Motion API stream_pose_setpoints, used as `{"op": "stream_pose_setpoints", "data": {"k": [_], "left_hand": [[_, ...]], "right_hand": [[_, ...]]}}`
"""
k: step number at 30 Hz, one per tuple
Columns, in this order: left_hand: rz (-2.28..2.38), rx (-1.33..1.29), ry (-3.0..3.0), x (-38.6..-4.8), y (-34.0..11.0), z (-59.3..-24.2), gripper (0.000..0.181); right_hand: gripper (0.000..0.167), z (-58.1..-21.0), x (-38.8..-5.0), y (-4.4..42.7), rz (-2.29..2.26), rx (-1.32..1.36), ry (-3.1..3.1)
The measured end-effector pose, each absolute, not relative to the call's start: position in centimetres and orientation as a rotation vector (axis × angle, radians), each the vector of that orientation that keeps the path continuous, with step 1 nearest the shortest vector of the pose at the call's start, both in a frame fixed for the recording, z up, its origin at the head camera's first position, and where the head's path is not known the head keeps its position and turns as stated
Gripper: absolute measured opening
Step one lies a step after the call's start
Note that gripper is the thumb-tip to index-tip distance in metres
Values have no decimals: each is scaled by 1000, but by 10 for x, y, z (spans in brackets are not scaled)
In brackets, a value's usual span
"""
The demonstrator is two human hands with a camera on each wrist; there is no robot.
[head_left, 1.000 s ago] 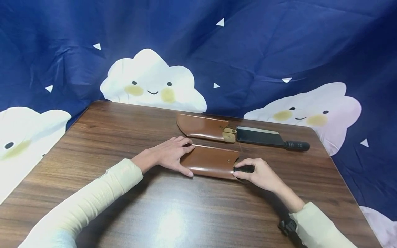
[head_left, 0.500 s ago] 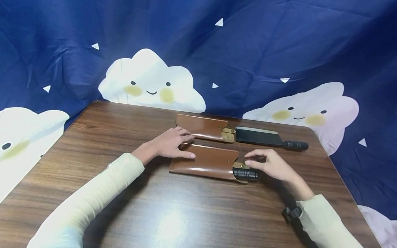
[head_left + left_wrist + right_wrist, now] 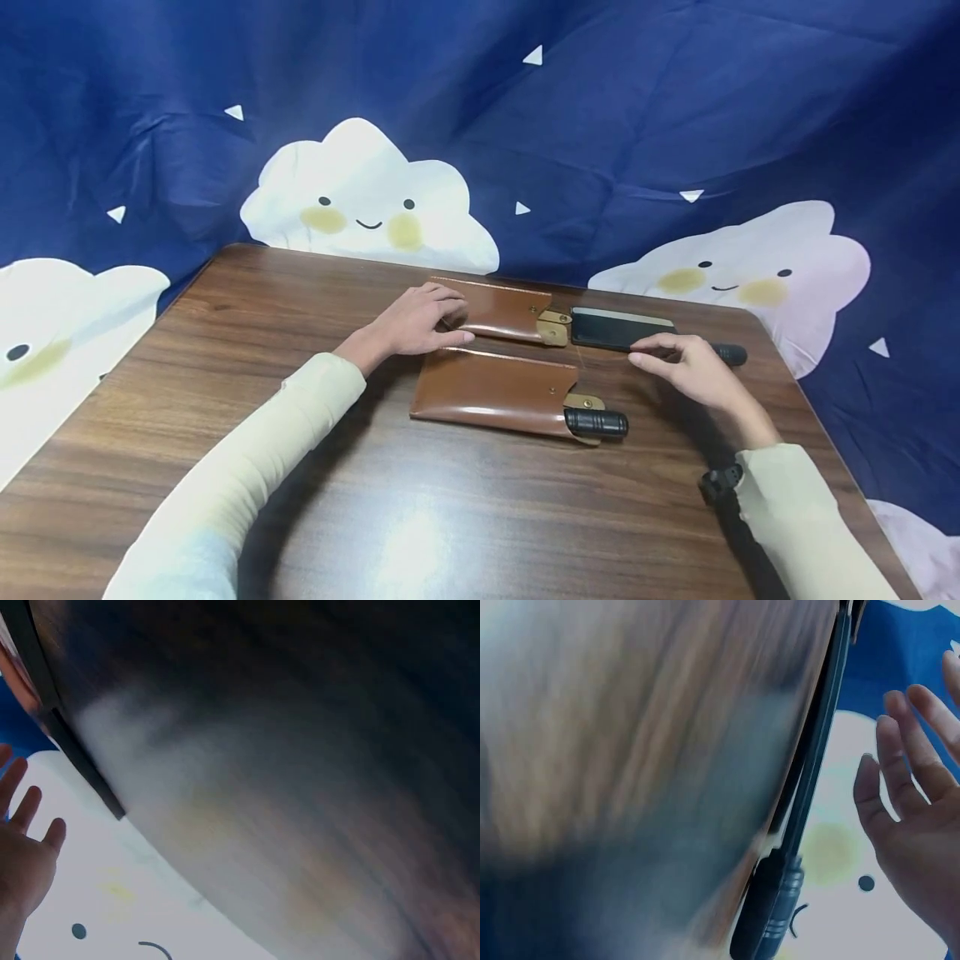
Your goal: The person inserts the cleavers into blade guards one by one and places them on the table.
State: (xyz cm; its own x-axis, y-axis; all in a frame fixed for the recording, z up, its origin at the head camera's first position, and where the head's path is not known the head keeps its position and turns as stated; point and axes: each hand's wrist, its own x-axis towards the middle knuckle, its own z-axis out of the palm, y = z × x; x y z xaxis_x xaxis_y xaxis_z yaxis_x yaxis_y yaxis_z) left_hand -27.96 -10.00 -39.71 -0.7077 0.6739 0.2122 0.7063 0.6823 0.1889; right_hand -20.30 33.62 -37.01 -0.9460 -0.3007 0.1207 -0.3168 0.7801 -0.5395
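Two brown leather knife sheaths lie flat on the table. The near sheath has a ribbed black handle sticking out of its right end, beside an unfastened tan strap. My left hand is at the left end of the far sheath, covering its corner; whether it touches the leather I cannot tell. To the right of that sheath lies a cleaver with a dark blade and a black handle. Just in front of the cleaver, my right hand hovers with loose fingers, hiding part of its handle end.
The dark wooden table runs back to a blue cloth backdrop printed with white clouds. A black watch-like device is on the right wrist.
My right hand has let go of the black handle at the near sheath and moved up and right to the cleaver. The left hand has left the near sheath for the far one.
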Motion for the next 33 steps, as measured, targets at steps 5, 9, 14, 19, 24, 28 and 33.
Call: {"op": "stream_pose_setpoints", "data": {"k": [5, 9, 14, 19, 24, 28, 33], "left_hand": [[-399, -1127, -2754, -291, -101, -398, 72], [-391, -1091, -2786, -298, -101, -399, 76], [-373, -1072, -2840, -308, -97, -402, 84], [-324, -1054, -2876, -319, -92, -401, 88], [-300, -1044, -2892, -327, -90, -400, 92], [-258, -1029, -2921, -330, -90, -403, 98], [-235, -1014, -2967, -333, -87, -406, 108]], "right_hand": [[38, -371, -212, 349, 858, 488, -2921], [41, -372, -217, 358, 846, 451, -2911], [44, -372, -223, 370, 812, 380, -2901], [45, -374, -230, 380, 798, 346, -2891], [47, -375, -235, 389, 818, 271, -2897], [51, -375, -238, 396, 849, 208, -2909], [59, -376, -240, 407, 830, 147, -2962]]}}
